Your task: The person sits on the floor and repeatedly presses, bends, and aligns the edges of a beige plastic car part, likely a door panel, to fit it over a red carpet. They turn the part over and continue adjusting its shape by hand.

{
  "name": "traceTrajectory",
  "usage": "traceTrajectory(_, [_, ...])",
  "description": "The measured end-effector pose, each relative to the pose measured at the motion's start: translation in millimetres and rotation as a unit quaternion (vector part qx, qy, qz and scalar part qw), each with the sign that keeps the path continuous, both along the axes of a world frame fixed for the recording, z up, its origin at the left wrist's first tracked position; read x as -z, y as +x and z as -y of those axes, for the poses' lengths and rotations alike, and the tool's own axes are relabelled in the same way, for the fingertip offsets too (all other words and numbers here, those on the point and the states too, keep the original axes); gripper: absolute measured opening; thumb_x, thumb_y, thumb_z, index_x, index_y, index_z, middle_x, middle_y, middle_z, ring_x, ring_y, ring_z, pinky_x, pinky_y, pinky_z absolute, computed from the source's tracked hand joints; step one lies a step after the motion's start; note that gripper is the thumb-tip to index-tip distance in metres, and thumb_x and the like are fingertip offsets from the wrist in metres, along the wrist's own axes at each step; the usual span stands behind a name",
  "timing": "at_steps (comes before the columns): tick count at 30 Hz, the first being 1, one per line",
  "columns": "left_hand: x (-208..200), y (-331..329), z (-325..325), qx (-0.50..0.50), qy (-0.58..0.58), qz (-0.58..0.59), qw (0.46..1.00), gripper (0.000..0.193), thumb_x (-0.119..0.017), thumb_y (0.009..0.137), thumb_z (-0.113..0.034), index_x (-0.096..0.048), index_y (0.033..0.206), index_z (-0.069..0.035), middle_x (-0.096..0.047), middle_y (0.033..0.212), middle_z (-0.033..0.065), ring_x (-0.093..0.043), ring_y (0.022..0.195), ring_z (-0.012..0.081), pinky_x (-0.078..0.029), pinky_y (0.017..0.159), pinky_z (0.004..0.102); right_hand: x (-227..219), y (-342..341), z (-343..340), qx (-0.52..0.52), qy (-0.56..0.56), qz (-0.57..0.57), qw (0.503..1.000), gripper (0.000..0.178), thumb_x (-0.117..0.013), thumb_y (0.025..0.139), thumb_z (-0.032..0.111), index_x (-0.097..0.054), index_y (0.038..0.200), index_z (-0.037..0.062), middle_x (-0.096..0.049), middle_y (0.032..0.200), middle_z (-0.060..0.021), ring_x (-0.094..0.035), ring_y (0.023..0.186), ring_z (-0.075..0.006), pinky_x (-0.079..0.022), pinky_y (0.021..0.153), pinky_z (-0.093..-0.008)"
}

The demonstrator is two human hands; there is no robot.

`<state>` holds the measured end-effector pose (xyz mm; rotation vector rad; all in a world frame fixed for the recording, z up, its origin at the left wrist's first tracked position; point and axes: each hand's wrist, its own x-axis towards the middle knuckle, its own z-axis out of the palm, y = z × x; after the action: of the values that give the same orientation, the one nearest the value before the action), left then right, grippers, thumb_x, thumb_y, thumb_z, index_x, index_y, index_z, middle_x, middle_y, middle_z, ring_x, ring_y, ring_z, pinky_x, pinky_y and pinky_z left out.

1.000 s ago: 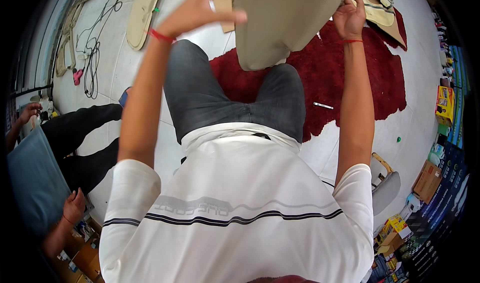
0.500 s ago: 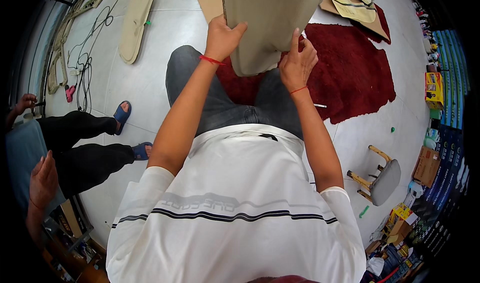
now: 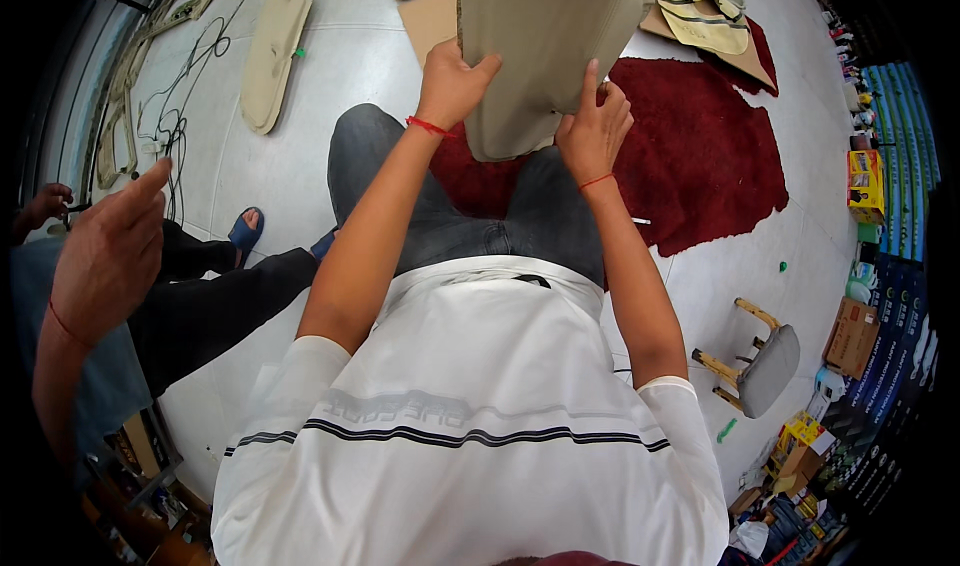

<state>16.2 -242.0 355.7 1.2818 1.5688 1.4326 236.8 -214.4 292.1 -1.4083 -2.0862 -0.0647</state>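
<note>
A beige panel (image 3: 545, 61) with a smooth, leather-like cover and rounded corners is held up above my knees. My left hand (image 3: 452, 88) grips its left edge, thumb lying on the face and fingers hidden behind. At the lower right edge my right hand (image 3: 596, 131) pinches the panel, its index finger stretched up along the surface. Small creases show in the cover near the right thumb. Below the panel, a dark red rug (image 3: 695, 156) spreads over the floor.
Left, a person's hand (image 3: 112, 256) points toward my side; their legs reach near mine. A second beige panel (image 3: 276, 61), cables (image 3: 178, 131) and trim frames (image 3: 118, 131) lie beyond. Cardboard (image 3: 425, 16) lies ahead. Right are a small stool (image 3: 768, 371) and boxes (image 3: 852, 336).
The panel in my hands has tilted slightly and shifted a little right and down. The other person has leaned closer, raising a pointing hand. My grip looks the same.
</note>
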Motion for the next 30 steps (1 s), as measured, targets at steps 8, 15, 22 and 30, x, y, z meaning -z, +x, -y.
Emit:
traceTrajectory(8, [1.9, -3.8, -3.0, 0.009, 0.010, 0.012, 1.000, 0.023, -0.072, 0.090, -0.009, -0.073, 0.105, 0.008, -0.077, 0.095, 0.0100, -0.070, 0.084, 0.0150, -0.055, 0.077, 0.0308, 5.3, 3.8, -6.3, -0.030, 0.000, -0.044, 0.999, 0.095, -0.065, 0.075, 0.000, -0.032, 0.163, 0.0172, -0.049, 0.119, -0.0185, -0.052, 0.112, -0.0358, -0.043, 0.097, -0.0468])
traceTrajectory(15, [3.3, -3.9, -1.7, 0.014, 0.013, 0.033, 0.999, 0.022, -0.071, 0.090, -0.008, -0.074, 0.107, 0.007, -0.077, 0.098, 0.0103, -0.071, 0.087, 0.0160, -0.056, 0.078, 0.0307, 12.3, 6.7, -7.7, -0.063, -0.023, -0.119, 0.991, 0.087, -0.063, 0.077, -0.003, -0.041, 0.159, 0.0129, -0.049, 0.116, -0.0188, -0.053, 0.108, -0.0358, -0.047, 0.098, -0.0423])
traceTrajectory(22, [13.5, -51.3, -2.9, 0.023, -0.035, 0.083, 0.996, 0.028, -0.073, 0.088, -0.007, -0.071, 0.113, 0.005, -0.075, 0.106, 0.0097, -0.070, 0.096, 0.0184, -0.054, 0.089, 0.0327, -20.8, 16.3, 1.2, -0.088, 0.048, -0.235, 0.967, 0.067, -0.068, 0.080, 0.004, -0.055, 0.145, 0.0049, -0.052, 0.114, -0.0160, -0.057, 0.104, -0.0333, -0.051, 0.088, -0.0400])
traceTrajectory(30, [41.1, -127.6, -0.4, -0.007, -0.073, 0.202, 0.977, 0.038, -0.071, 0.087, -0.001, -0.061, 0.123, 0.004, -0.069, 0.118, 0.0117, -0.067, 0.110, 0.0240, -0.053, 0.095, 0.0394, -3.0, 70.7, -79.7, 0.113, 0.032, -0.153, 0.981, 0.058, -0.069, 0.087, 0.019, -0.055, 0.142, 0.0072, -0.063, 0.124, -0.0179, -0.064, 0.107, -0.0337, -0.051, 0.090, -0.0451])
